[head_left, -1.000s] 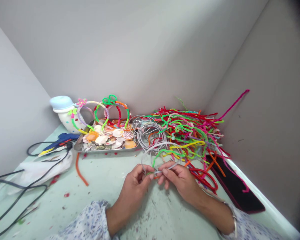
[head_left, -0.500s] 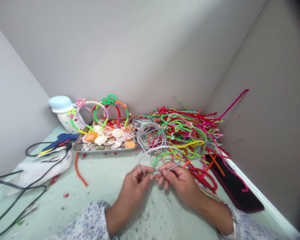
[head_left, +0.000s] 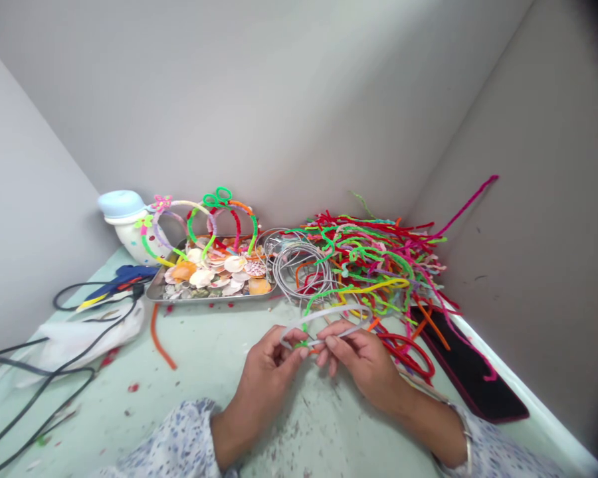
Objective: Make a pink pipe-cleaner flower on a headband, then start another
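Observation:
A pale grey hoop (head_left: 336, 310) is held low over the table by both hands, tilted toward flat. My left hand (head_left: 269, 378) pinches its near side, where a bit of green pipe cleaner (head_left: 305, 326) meets the hoop between thumb and forefinger. My right hand (head_left: 366, 362) grips the same hoop a short way to the right, thumb on top and fingers curled. Just behind the hands lies a coil of grey wire (head_left: 279, 273). To the right of the coil spreads a tangled heap of coloured pipe cleaners (head_left: 373, 249).
A metal tray (head_left: 214, 300) of seashells carries several decorated headbands (head_left: 255, 232). Beside it stand a white bottle (head_left: 129, 232) with a blue cap and blue-handled pliers (head_left: 112, 282). A black cable (head_left: 44, 375) crosses a plastic bag (head_left: 84, 335). A dark flat case (head_left: 478, 378) lies right.
The hoop has tipped down from a more upright tilt and shifted slightly right. Both hands stay in nearly the same place and keep hold of it.

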The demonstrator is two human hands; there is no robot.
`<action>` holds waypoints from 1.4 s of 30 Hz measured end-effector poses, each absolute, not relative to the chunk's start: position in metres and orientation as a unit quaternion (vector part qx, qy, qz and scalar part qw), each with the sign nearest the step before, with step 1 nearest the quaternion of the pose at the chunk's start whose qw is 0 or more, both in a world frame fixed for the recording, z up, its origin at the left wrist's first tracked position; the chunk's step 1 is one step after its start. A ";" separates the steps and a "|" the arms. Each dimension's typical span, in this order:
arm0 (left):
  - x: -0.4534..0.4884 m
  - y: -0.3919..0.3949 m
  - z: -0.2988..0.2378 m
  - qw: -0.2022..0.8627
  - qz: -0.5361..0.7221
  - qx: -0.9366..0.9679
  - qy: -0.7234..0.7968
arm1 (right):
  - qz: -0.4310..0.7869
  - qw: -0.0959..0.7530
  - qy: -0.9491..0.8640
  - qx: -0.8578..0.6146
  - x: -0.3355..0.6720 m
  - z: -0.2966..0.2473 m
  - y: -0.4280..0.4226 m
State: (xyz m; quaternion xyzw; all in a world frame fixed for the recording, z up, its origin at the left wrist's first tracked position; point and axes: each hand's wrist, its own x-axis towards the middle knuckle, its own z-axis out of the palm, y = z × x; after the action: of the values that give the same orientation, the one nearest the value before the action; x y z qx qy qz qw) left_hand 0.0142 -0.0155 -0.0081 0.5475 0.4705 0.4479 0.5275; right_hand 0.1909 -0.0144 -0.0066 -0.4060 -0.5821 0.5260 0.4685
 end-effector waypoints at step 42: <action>0.015 -0.013 -0.008 0.537 0.403 0.547 0.500 | 0.494 0.468 -0.608 -0.409 0.191 -0.011 -0.017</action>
State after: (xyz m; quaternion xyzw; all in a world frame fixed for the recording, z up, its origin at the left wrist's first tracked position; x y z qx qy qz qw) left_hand 0.0148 -0.0131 -0.0082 0.5469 0.5003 0.4033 0.5366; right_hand 0.1915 -0.0167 -0.0106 -0.4088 -0.6081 0.4940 0.4680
